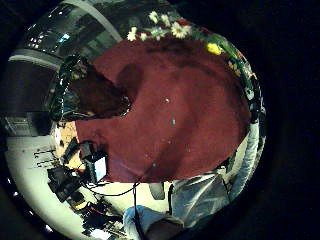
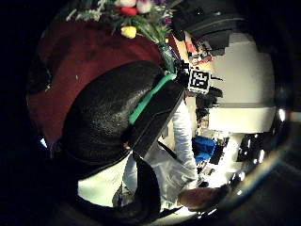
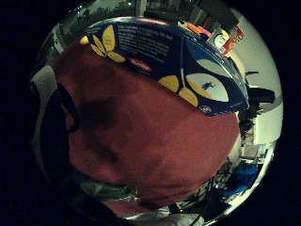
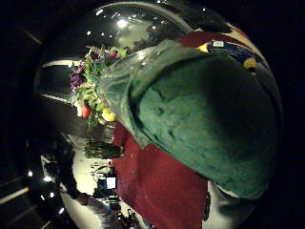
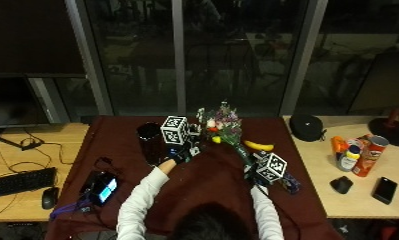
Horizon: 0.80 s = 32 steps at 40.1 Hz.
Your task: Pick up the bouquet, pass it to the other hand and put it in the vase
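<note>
A dark red cloth [image 5: 205, 185] is spread over the middle of the surface [image 5: 46, 145], with pale wood left bare to either side. On the cloth a dark vase [image 5: 150, 142] stands upright at about 10 o'clock from the person's head. The left hand [image 5: 174, 156] is reached out just beside the vase, at its 4 o'clock; whether it touches the vase, and how far its grip is closed, cannot be told.

The bouquet [image 5: 224, 126] is held tilted above the cloth, its flowers toward 12 o'clock and its stems [image 5: 244, 155] running down toward 5 o'clock into the right hand [image 5: 262, 175], whose grip is closed round the green-wrapped stems [image 4: 200, 124].

A yellow banana [image 5: 259, 146] lies on the cloth close by the bouquet, at its 4 o'clock. A blue box [image 3: 169, 61] lies close under the right hand. A black keyboard [image 5: 16, 182] and mouse [image 5: 49, 197] sit at 9 o'clock, a phone [image 5: 104, 186] nearer in. A black case [image 5: 307, 125], bottles [image 5: 349, 156], a red can [image 5: 369, 155] and a second phone [image 5: 385, 189] are gathered at 2 to 3 o'clock.
</note>
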Each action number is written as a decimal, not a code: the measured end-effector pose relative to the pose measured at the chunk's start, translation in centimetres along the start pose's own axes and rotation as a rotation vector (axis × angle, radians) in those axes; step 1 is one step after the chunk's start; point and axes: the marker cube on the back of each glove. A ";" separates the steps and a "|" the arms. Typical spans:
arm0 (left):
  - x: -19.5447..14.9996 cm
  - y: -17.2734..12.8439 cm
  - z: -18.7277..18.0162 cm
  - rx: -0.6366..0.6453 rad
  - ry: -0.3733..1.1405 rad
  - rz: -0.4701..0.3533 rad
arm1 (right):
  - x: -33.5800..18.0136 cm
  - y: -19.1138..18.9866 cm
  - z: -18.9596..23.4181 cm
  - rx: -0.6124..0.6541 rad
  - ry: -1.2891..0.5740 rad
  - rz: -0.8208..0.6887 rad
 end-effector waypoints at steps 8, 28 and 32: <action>1.2 0.7 -1.2 0.094 0.176 0.076 | 1.0 -4.1 -1.8 0.329 0.000 0.018; 3.3 -1.8 -2.0 0.083 0.847 0.223 | -8.3 -1.4 -1.8 0.209 -0.487 -0.288; 2.9 -3.3 -1.5 0.037 1.022 0.226 | -10.2 -0.6 -1.5 0.208 -0.525 -0.328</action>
